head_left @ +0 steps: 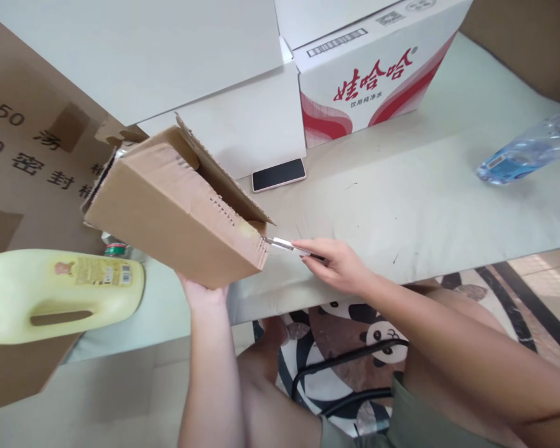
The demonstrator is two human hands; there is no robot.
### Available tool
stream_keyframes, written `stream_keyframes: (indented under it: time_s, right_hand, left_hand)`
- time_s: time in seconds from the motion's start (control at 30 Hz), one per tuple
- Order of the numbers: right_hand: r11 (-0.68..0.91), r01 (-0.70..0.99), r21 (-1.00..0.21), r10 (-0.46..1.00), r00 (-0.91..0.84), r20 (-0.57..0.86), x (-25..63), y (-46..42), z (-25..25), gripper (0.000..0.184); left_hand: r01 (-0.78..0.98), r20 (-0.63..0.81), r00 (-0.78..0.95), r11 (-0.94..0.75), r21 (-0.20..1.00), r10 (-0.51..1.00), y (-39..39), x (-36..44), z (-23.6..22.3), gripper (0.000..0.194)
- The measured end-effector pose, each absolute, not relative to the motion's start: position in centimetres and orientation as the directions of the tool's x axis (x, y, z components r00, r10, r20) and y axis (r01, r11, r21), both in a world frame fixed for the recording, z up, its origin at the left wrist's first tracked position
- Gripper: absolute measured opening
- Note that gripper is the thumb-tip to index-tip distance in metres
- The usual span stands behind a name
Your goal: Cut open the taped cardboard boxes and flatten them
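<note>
Closest, the left grip holds a torn cardboard box from below, tilted over the desk; the right grip clasps a slim cutter, tip at the box's right end. The cardboard looks light and fairly stiff, weaker along its ragged edge; the intact underside seems the better hold. Left, a yellow jug bears an illegible label. Farther, a brown carton shows "X50", "汤" and "密封"; beyond a phone, a white carton reads "娃哈哈" and "饮用纯净水".

We've got open cloth right of the phone; white boxes block the far side.
</note>
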State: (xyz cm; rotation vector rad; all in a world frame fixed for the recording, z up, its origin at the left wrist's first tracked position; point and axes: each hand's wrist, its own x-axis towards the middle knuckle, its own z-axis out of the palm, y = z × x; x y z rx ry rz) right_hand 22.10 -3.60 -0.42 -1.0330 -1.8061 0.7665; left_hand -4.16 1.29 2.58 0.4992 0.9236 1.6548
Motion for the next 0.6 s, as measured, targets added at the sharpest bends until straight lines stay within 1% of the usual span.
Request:
stream_keyframes:
  time_s: [0.07,0.13,0.2,0.27,0.33,0.37,0.4,0.47,0.53,0.6]
  right_hand:
    - [0.454,0.355,-0.817,0.891,-0.202,0.407,22.3,-3.6,-0.1,0.035]
    - [0.403,0.467,-0.787,0.914,-0.155,0.375,22.7,-3.3,0.1,0.037]
    - [0.275,0.640,-0.717,0.958,-0.116,0.264,23.3,-2.8,0.2,0.042]
    - [0.112,0.790,-0.603,0.993,-0.066,0.098,23.9,-2.3,0.1,0.051]
    - [0.017,0.866,-0.499,0.999,-0.032,-0.022,24.3,-1.8,0.0,0.059]
    - [0.011,0.885,-0.465,0.999,-0.032,-0.037,24.4,-1.7,-0.1,0.061]
    - [0.026,0.896,-0.442,0.999,-0.038,-0.020,24.5,-1.6,-0.2,0.060]
    - [0.098,0.896,-0.432,0.995,-0.075,0.071,24.3,-1.7,-0.4,0.052]
    - [0.201,0.848,-0.490,0.977,-0.139,0.160,24.0,-1.9,-0.5,0.045]
    - [0.316,0.741,-0.593,0.948,-0.227,0.221,23.7,-2.1,-0.7,0.044]
  left_hand:
    - [-0.603,-0.116,-0.288,-0.086,0.793,0.951,1.2,-4.1,2.8,0.038]
    - [-0.598,-0.104,-0.291,-0.096,0.795,0.951,1.3,-4.2,3.0,0.039]
    - [-0.610,-0.129,-0.297,-0.084,0.788,0.946,1.3,-4.4,3.1,0.039]
    - [-0.628,-0.190,-0.321,-0.058,0.776,0.928,1.4,-4.8,3.0,0.038]
    - [-0.645,-0.258,-0.350,-0.032,0.763,0.901,1.5,-5.1,2.8,0.038]
    - [-0.652,-0.284,-0.362,-0.023,0.758,0.888,1.5,-5.2,2.7,0.038]
    - [-0.660,-0.308,-0.369,-0.014,0.751,0.877,1.5,-5.1,2.6,0.037]
    - [-0.678,-0.352,-0.365,0.013,0.735,0.862,1.4,-4.8,2.6,0.035]
    - [-0.686,-0.396,-0.338,0.064,0.725,0.854,1.1,-4.3,2.7,0.035]
    - [-0.675,-0.449,-0.292,0.151,0.722,0.845,0.8,-3.7,2.8,0.033]
